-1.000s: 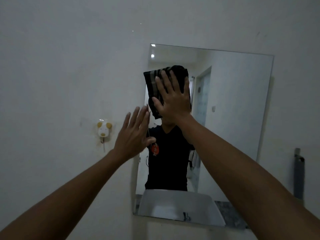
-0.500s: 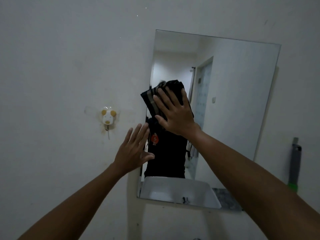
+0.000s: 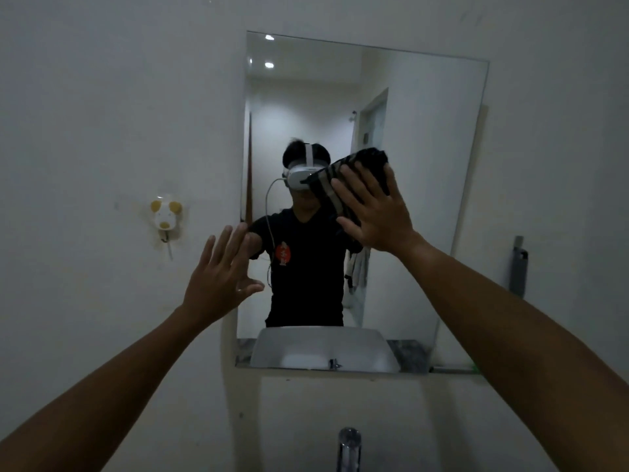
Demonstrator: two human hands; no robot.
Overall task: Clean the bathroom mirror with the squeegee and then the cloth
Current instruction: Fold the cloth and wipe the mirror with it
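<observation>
A frameless rectangular mirror [image 3: 425,137] hangs on the white wall. My right hand [image 3: 377,212] lies flat with straight, spread fingers on a dark striped cloth [image 3: 343,178], pressing it against the glass near the mirror's middle. My left hand [image 3: 218,277] is flat with straight fingers at the mirror's left edge, lower down, holding nothing. A grey squeegee [image 3: 518,267] hangs upright on the wall to the right of the mirror.
A small mouse-shaped hook [image 3: 165,216] is stuck on the wall left of the mirror. A chrome tap [image 3: 349,447] stands at the bottom of the view. The mirror reflects a white basin and a person in a black shirt.
My right hand has slid the cloth to the right across the glass, from the left part toward the middle. The camera has tilted down, bringing the tap into view. My left hand stays at the left edge.
</observation>
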